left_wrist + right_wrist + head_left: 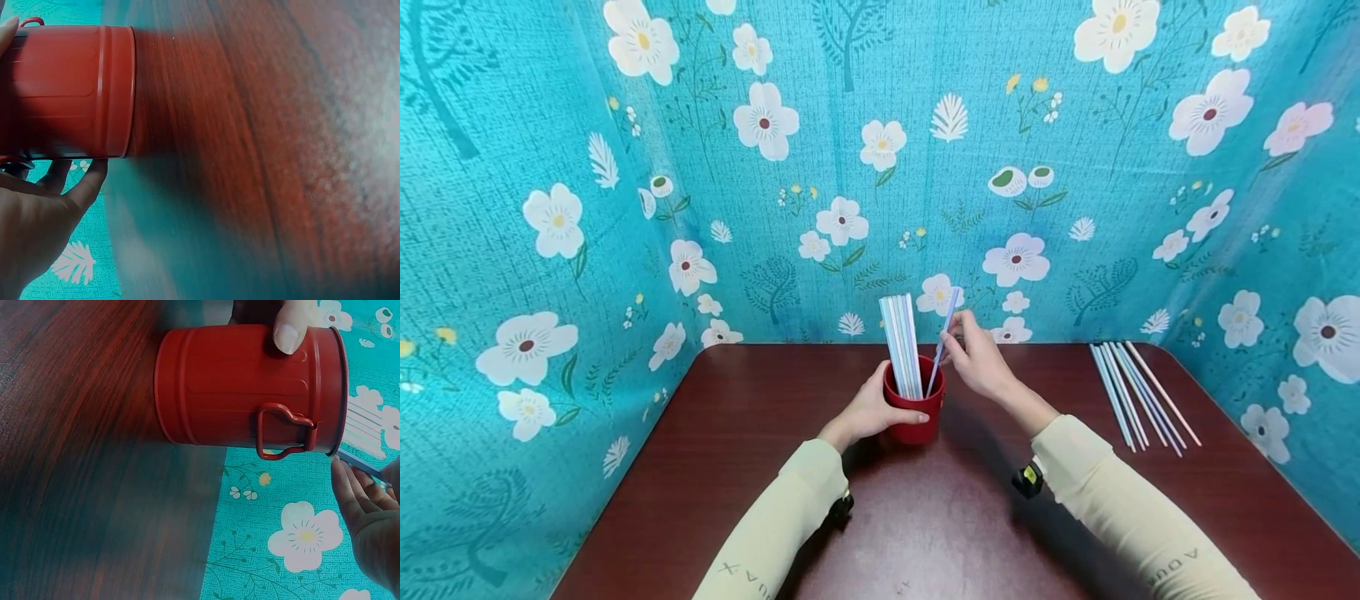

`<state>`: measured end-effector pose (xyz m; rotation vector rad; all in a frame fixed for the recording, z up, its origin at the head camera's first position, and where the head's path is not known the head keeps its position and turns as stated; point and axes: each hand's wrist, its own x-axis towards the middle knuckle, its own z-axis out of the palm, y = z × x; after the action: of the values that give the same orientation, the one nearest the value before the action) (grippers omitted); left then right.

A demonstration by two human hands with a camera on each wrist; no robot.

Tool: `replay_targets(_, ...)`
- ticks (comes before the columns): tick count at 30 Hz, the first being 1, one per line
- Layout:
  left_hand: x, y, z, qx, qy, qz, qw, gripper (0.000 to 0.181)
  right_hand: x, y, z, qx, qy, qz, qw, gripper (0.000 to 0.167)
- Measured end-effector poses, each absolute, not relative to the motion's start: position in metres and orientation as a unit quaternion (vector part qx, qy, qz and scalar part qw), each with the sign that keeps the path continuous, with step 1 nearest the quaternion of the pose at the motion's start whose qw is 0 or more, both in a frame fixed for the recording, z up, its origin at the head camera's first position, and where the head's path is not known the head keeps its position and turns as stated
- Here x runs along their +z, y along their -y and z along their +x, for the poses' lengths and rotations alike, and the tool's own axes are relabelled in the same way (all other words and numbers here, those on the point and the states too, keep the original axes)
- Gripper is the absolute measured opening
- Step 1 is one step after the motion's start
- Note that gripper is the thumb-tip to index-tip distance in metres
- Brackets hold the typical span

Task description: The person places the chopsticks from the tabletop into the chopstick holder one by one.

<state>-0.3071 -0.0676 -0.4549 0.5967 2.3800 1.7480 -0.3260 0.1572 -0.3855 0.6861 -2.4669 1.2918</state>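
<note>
A red metal bucket (913, 427) stands upright on the table, with a bundle of pale straws (901, 346) leaning left inside it. My left hand (874, 407) grips the bucket from the left, thumb across its front; the left wrist view shows its fingers (89, 185) against the bucket wall (69, 90). My right hand (976, 354) pinches a single blue-violet straw (946, 333), whose lower end is inside the bucket at the right of the bundle. In the right wrist view the right hand (375, 531) is beside the bucket's rim, below its side handle (261, 434).
Several loose straws (1138, 400) in pale blue, white, violet and pink lie on the dark red-brown table (737, 433) at the right. A blue flowered cloth (850, 167) hangs behind the table and along both sides.
</note>
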Motion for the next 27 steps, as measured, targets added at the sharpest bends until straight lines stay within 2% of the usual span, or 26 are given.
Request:
replay_targets(13,-0.454,0.068,-0.305,0.573,-0.794,0.19,0.07,0.09,-0.392,-0.159,-0.329,0.436,0.863,0.222,0.124,0.014)
replay_targets(27,-0.455,0.069,-0.307,0.567,-0.799,0.189,0.069,0.091,-0.389,-0.155,-0.336,0.419,0.865,0.246,0.123,0.016)
